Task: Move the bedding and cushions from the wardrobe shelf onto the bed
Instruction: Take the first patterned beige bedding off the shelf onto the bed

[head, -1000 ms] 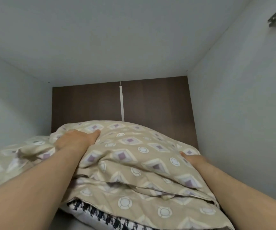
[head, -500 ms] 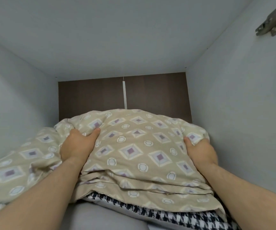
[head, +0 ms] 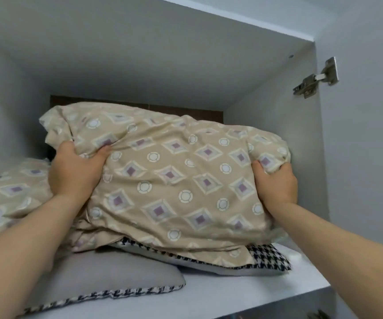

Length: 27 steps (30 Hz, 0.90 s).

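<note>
- The folded beige bedding point(head: 174, 180) sits mid-frame on the wardrobe shelf point(head: 232, 293), atop a houndstooth cushion point(head: 266, 256) and beside a grey cushion point(head: 107, 277) at lower left.
- The left hand point(head: 75, 171) clenches a fistful of fabric at its left edge; the right hand point(head: 275, 183) grips the right end.
- It looks soft, bulky and floppy, probably light; holding both ends seems best, since loose layers may sag.
- Its long axis runs left to right across the frame.
</note>
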### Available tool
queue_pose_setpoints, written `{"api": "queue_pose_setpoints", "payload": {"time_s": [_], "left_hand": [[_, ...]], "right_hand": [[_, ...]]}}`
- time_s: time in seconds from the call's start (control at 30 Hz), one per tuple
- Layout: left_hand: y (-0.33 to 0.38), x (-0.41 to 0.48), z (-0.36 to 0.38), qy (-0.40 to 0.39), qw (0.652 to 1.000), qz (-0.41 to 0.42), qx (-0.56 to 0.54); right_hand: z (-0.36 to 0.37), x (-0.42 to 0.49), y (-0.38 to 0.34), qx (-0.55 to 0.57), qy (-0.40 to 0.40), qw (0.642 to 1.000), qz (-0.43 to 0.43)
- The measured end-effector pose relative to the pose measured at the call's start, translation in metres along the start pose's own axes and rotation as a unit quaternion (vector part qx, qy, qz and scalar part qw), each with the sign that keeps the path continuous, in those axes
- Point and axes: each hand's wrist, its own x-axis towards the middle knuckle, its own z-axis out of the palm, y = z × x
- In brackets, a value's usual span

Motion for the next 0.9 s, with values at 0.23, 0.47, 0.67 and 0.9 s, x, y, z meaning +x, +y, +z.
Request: {"api": "queue_pose_setpoints", "payload": {"time_s": [0.23, 0.47, 0.67, 0.9], "left_hand": [[0.031, -0.031, -0.064, 0.019, 0.998, 0.014, -0.066], [0.030, -0.118, -0.139, -0.009, 0.997, -0.049, -0.056], [0.036, -0.220, -0.211, -0.031, 0.988, -0.124, -0.082], [0.059, -0.317, -0.269, -0.083, 0.983, -0.154, -0.060]], "right_hand": [[-0.082, -0.035, -0.025, 0.057, 0.006, 0.998, -0.028], [-0.173, -0.109, -0.028, 0.055, -0.033, 0.998, -0.017], [-0.282, -0.180, -0.016, 0.016, -0.057, 0.998, -0.021], [-0.388, -0.241, 0.004, -0.036, -0.070, 0.997, 0.014]]}}
